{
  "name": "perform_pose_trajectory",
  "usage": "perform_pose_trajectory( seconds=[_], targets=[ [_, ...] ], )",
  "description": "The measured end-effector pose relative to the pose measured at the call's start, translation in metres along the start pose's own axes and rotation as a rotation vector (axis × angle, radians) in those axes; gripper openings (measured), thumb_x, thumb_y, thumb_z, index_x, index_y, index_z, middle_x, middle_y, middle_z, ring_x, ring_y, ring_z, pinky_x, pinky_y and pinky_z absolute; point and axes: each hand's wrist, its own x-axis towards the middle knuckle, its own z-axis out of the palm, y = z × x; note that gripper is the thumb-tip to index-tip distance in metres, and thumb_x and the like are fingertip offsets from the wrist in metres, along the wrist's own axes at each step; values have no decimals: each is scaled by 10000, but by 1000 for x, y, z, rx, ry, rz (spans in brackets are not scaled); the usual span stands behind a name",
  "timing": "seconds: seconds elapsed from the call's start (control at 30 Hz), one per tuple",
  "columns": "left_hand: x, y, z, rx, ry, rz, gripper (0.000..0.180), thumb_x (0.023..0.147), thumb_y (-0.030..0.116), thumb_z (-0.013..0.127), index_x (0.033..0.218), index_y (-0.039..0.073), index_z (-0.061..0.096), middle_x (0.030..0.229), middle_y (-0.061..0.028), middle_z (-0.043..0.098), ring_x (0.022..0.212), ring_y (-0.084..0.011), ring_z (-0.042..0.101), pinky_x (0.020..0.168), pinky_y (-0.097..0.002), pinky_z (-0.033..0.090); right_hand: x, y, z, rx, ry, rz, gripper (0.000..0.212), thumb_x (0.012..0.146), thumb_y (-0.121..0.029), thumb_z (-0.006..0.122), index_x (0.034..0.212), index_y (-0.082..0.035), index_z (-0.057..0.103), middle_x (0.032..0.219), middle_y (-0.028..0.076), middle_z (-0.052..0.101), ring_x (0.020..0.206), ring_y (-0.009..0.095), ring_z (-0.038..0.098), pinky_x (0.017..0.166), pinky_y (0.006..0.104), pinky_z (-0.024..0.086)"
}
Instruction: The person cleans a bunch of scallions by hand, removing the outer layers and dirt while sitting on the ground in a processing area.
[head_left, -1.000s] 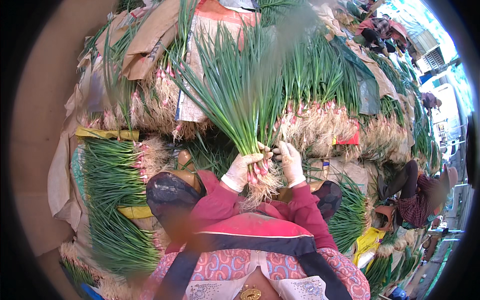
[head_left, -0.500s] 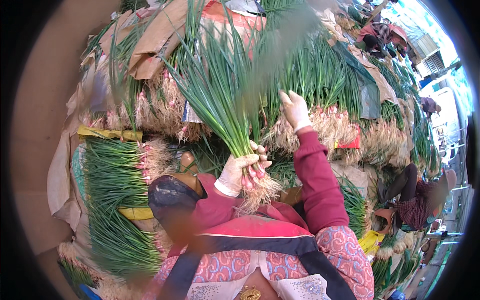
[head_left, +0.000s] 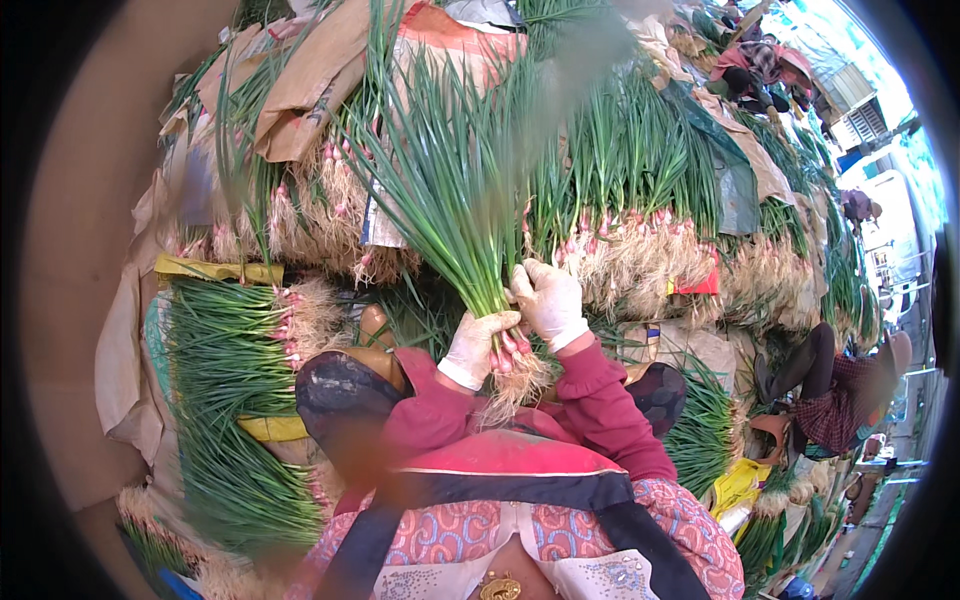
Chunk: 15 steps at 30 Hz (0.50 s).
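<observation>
My gloved left hand is closed around a bunch of spring onions, just above the bulbs. The long green leaves fan out away from me, and the pink bulbs and pale roots hang toward my lap. My gloved right hand is pressed against the right side of the bunch, its fingers curled on the stems. How many stems it grips is hidden. Just beyond it lies a row of spring onions, roots toward me.
More spring onions lie stacked at the left, with yellow strips among them. Brown paper sheets cover part of the far pile. At the right a person in a hat sits low, and another person bends over farther off.
My right hand has come back from the far row, down and left, to the bunch, and its fingers have closed on the stems. My left hand still holds the bunch.
</observation>
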Motion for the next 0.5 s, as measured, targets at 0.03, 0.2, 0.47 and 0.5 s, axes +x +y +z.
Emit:
perform_pose_trajectory(
  seconds=[0.03, 0.2, 0.47, 0.5],
  targets=[
    [1, -1, 2, -35, 19, 37, 266, 765, 5, 567, 1023, 23, 504, 815, -111, 614, 649, -219, 621, 600, -322, 533, -2, -3, -4, -75, 63, -62, 291, 868, -279, 499, 680, -59, 533, 610, 144, 557, 549, 305, 574, 539, 397, 447],
    [0, 1, 22, -212, 43, 121, 241, 767, -5, 573, 991, 34, 495, 854, -76, 579, 728, -195, 597, 653, -345, 534, -14, 11, 7, 1000, -28, 396, 303, 951, -244, 420, 725, -57, 495, 588, 18, 522, 398, 62, 430, 329, 192, 322],
    [-3, 2, 21, -187, -14, 88, 294, 779, 2, 573, 1053, 45, 476, 966, -101, 577, 777, -209, 613, 661, -357, 554, -10, 63, -6, -144, -507, 101, 413, 872, -427, 469, 840, -56, 648, 798, 167, 628, 721, 350, 599, 710, 407, 473],
    [-3, 3, 22, -189, -7, 89, 339, 784, 7, 568, 1103, 44, 460, 998, -115, 578, 776, -215, 618, 656, -352, 556, -8, 61, -16, -325, -809, 151, 424, 862, -454, 474, 940, -84, 666, 836, 178, 639, 814, 337, 618, 761, 409, 472]
  ],
)
